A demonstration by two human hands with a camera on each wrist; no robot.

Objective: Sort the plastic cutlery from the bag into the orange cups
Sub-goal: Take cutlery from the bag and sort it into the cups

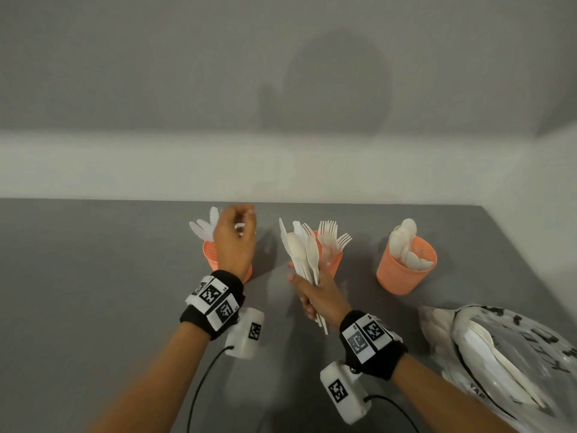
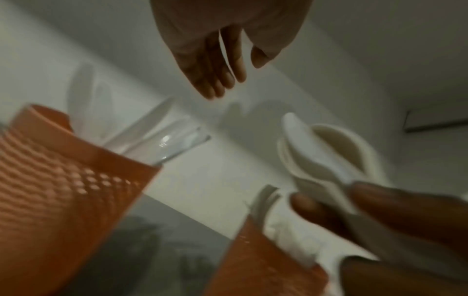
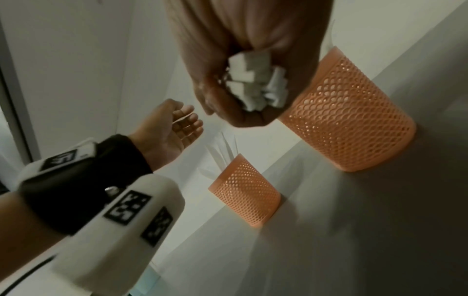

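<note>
Bare table (image 1: 93, 276) left of cups (image 1: 406, 273)

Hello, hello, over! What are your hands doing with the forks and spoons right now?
Right hand grips mixed cutlery bundle. Left hand open over knife cup, empty. Bag still holds cutlery. Nothing in the way.

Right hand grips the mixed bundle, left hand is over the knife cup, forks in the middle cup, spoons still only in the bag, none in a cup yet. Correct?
Not quite: spoons already fill the right-hand cup, as the head view shows. The rest holds: the right hand grips the mixed bundle, the left hand is over the knife cup, and forks stand in the middle cup.
</note>
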